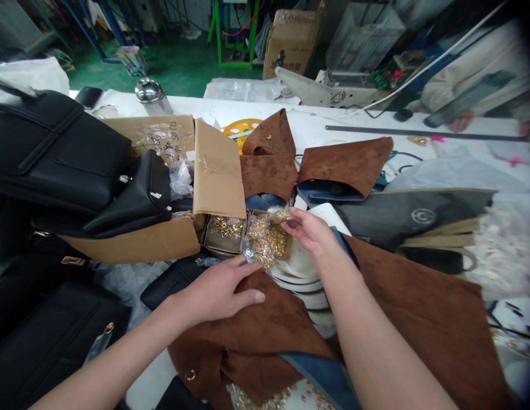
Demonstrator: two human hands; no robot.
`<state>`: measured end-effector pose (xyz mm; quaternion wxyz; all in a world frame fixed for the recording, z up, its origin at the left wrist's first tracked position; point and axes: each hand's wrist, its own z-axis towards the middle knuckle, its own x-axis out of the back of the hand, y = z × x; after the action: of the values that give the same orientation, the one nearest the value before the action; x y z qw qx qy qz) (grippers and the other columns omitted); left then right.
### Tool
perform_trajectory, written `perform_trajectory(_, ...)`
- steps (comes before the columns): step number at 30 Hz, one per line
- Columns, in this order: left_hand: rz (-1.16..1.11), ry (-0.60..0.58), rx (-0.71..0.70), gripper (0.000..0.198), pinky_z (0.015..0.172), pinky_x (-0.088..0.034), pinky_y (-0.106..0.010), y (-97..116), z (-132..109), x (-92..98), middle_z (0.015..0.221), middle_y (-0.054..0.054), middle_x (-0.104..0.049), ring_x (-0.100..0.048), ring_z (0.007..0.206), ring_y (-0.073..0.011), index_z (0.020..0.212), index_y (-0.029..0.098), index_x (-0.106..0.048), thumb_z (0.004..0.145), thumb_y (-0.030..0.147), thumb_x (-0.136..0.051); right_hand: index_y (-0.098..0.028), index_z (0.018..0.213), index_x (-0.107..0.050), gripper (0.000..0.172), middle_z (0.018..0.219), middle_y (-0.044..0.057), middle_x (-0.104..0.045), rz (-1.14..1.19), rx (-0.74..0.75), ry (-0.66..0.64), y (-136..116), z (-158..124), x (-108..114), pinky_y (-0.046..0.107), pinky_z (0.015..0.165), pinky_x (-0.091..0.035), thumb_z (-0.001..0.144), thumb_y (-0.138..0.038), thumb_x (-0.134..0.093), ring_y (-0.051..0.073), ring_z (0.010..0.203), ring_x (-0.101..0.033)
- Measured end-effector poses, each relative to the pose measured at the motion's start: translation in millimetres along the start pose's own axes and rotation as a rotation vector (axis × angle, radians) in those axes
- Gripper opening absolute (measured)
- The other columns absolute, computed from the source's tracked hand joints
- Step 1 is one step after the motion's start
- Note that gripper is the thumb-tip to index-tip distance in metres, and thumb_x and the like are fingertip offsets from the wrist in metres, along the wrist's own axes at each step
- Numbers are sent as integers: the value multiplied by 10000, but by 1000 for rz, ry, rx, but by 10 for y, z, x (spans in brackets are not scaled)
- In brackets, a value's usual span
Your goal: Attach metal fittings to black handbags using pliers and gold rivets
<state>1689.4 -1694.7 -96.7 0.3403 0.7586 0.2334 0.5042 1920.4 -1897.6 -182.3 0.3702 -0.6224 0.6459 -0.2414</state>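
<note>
My left hand (217, 287) lies with its fingers stretched out and thumb apart on a brown suede piece (265, 313), its fingertips close to a clear plastic bag of small gold metal fittings (269, 242). With bent fingers, my right hand (310, 229) grips the upper right edge of that bag; the exact fingertip contact is hard to see. A small box (224, 234) holding more gold fittings sits just left of the bag. Below my right hand stands a white sewing machine part (305, 279), partly covered by the suede.
Black leather bags (55, 148) crowd the left around an open cardboard box (217, 171). Other brown suede pieces (342, 168) stand behind. Loose gold fittings (265, 398) lie at the front. A metal can (153, 97) stands at the back; another person's hand (460, 121) rests at far right.
</note>
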Motion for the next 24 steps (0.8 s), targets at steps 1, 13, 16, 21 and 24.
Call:
perform_trajectory(1, -1, 0, 2, 638, 1146, -546, -455, 2, 3, 0, 1431, -98, -660, -675, 1293, -316, 1606, 337, -550, 1030, 594, -647, -212, 1042, -708, 100, 1157, 78, -799, -19, 5, 1, 10, 7, 6, 334, 875, -693, 947, -236, -687, 178, 966, -732)
perform_trajectory(13, -36, 6, 16, 628, 1172, -530, -447, 1, -7, -31, 1469, -82, -634, -652, 1330, -302, 1605, 362, -539, 1026, 566, -667, -206, 1111, -723, 232, 1197, 95, -795, -112, 68, -28, 108, 76, 73, 308, 807, -676, 890, -274, -694, 185, 948, -736)
perform_trajectory(16, -32, 11, 17, 629, 1179, -528, -451, 1, -6, -37, 1473, -84, -637, -652, 1332, -302, 1606, 358, -539, 1027, 572, -662, -189, 1133, -746, 336, 1154, 101, -799, -120, 83, 35, 119, 58, 70, 305, 757, -661, 803, -185, -685, 195, 922, -742)
perform_trajectory(21, -43, 26, 20, 642, 1233, -493, -467, 4, -27, -37, 1597, -96, -576, -598, 1440, -314, 1628, 357, -516, 1036, 561, -658, -197, 1148, -792, 389, 1135, 107, -806, -670, 308, 126, 164, -89, 107, 458, 984, -631, 812, -160, -599, 273, 1032, -748)
perform_trajectory(24, -66, 40, 18, 648, 1228, -501, -460, -5, -50, -47, 1594, -98, -579, -597, 1440, -304, 1631, 358, -513, 1033, 555, -668, -188, 1230, -795, 358, 1226, 165, -782, -1200, 503, 20, 233, -276, 107, 533, 1154, -526, 931, -281, -623, 338, 1181, -717)
